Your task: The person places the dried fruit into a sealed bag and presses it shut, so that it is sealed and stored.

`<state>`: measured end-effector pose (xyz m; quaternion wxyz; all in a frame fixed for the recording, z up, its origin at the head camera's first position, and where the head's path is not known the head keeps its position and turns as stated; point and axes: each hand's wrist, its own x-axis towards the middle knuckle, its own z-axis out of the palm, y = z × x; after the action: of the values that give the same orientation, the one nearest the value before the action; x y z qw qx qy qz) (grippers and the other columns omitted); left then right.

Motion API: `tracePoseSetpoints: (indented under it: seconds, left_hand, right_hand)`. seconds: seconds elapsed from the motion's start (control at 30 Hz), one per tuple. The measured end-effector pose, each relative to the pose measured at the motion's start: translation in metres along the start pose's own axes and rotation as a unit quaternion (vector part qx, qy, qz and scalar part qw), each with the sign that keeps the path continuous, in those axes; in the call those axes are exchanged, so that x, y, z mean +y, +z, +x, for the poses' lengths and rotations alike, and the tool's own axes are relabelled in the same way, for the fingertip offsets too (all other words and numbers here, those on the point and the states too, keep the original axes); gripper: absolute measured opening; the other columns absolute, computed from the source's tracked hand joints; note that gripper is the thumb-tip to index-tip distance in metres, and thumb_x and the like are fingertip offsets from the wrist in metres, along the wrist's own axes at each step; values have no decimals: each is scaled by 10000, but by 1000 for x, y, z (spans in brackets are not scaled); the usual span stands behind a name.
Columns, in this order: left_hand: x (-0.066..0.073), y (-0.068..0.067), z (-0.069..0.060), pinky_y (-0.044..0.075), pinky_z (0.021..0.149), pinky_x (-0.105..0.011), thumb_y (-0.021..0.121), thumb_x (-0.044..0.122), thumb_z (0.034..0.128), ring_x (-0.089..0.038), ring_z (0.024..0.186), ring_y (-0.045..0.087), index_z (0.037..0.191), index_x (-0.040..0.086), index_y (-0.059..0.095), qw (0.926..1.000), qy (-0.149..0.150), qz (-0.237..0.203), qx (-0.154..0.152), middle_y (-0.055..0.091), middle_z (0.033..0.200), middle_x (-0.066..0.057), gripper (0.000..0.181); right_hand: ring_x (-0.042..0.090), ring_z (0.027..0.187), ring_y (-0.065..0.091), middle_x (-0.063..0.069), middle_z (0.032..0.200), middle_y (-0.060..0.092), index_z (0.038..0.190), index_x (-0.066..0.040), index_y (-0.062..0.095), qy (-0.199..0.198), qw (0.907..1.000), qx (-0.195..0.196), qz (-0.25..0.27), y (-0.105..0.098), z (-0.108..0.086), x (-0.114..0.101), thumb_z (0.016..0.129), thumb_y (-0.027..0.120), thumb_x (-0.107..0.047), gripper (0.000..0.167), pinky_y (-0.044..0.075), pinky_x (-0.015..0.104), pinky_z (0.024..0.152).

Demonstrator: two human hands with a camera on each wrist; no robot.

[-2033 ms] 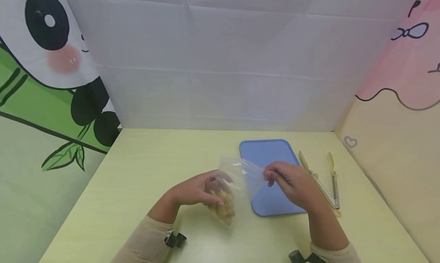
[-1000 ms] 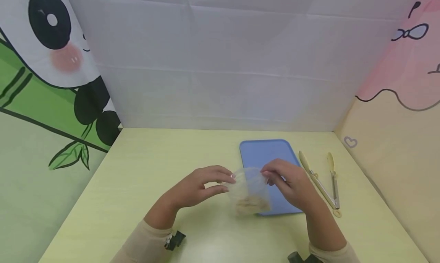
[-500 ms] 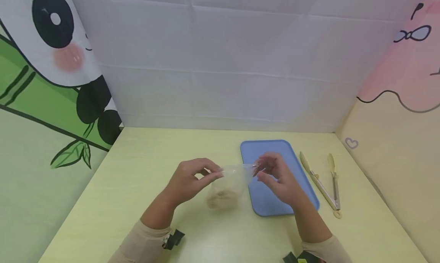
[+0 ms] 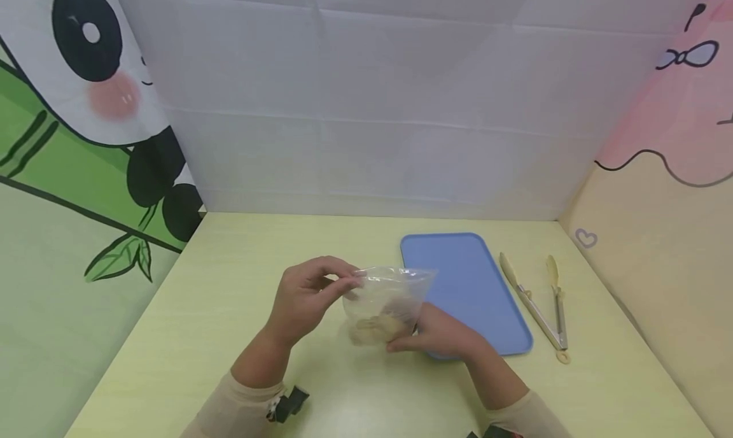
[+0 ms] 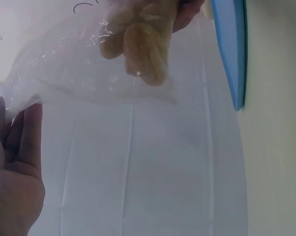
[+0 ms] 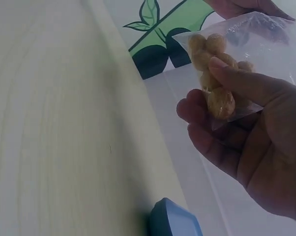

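Note:
A clear plastic bag (image 4: pixel 386 288) is held up above the front middle of the table. Inside it, light-brown rounded pieces (image 6: pixel 221 102) lie gathered at the bottom; their kind is unclear. My left hand (image 4: pixel 303 301) pinches the bag's upper left edge between thumb and fingers. On the lower right side, my right hand (image 4: pixel 443 333) holds the bag, its thumb (image 6: pixel 236 78) across the front over the pieces and its fingers behind. The right fingers are partly hidden by the bag in the head view. In the left wrist view the bag (image 5: pixel 64 69) stretches between both hands.
A blue tray (image 4: pixel 475 291) lies right of centre on the pale yellow table (image 4: pixel 258 253), partly behind the right hand. Tongs (image 4: pixel 541 317) with yellowish tips lie spread at its right. A white cloth (image 4: pixel 372 107) hangs behind, with patterned side panels.
The left hand let go of the bag's body and now pinches its upper left edge. The right hand released the top right edge and moved down to hold the bag's lower right.

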<state>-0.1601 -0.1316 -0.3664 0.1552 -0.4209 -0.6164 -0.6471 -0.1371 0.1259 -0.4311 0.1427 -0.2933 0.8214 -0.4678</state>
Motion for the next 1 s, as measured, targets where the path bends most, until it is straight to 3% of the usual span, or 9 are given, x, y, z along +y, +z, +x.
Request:
tracePoseSetpoints:
  seconds: [0.23,0.4,0.53,0.63,0.73,0.8,0.9,1.0]
  left_hand:
    - [-1,-5,0,576,654,-274,717,72,875,-124,877,714,877,61,693,9963,-145,817,-210,740,914,-98,27]
    - [-5,-6,-2,565,663,-233,736,-7,837,-139,824,706,906,114,702,9917,18,1220,-417,739,909,-41,143]
    - [-14,-4,-6,546,678,-191,743,43,848,-82,834,681,922,157,702,9845,-65,1596,-720,730,914,24,141]
    - [-21,-3,-8,536,675,-177,739,107,867,-57,827,663,929,180,704,9795,-250,1760,-943,722,917,56,102]
    - [-29,-2,-10,538,673,-184,724,156,888,-52,823,653,936,192,705,9747,-455,1880,-1120,716,923,73,64]
    - [-31,-4,-10,540,681,-190,713,188,899,-41,829,645,941,213,703,9704,-637,1988,-1214,707,929,96,49]
    - [-33,-8,-9,542,694,-200,702,228,911,-15,844,633,947,247,692,9634,-844,2147,-1363,688,944,142,42]
    - [-31,-13,-8,540,715,-216,701,246,914,-10,866,620,970,232,690,9588,-859,2111,-1696,660,974,151,59]
  right_hand:
    - [80,772,651,-63,970,655,1238,-205,567,519,9979,-313,-225,-4,-5,-1,837,780,-279,461,551,285,689]
    - [71,737,625,-61,863,641,1013,-166,611,746,9960,-357,-332,-4,-8,2,816,796,-265,289,529,273,685]
    - [56,727,598,-98,820,627,882,-187,595,886,9924,-300,-799,-5,-10,9,807,803,-292,245,501,264,688]
    - [89,837,627,-89,920,661,987,-195,639,1018,9871,-185,-1222,-12,-14,8,815,785,-374,287,511,299,762]
    - [134,954,625,-80,1124,661,1229,-218,609,1027,9820,256,-1566,-23,-18,-2,832,739,-485,496,513,344,811]
    - [135,1003,611,-89,1229,624,1358,-250,527,792,9799,664,-1705,-31,-21,-11,852,709,-510,597,516,356,818]
    - [120,988,582,-102,1269,570,1374,-275,501,-59,9738,1042,-2022,-40,-25,-25,917,668,-425,509,515,316,772]
    - [102,975,579,-78,1200,569,1256,-231,608,-1130,9505,1170,-2646,-45,-27,-34,947,659,-272,316,512,269,775]
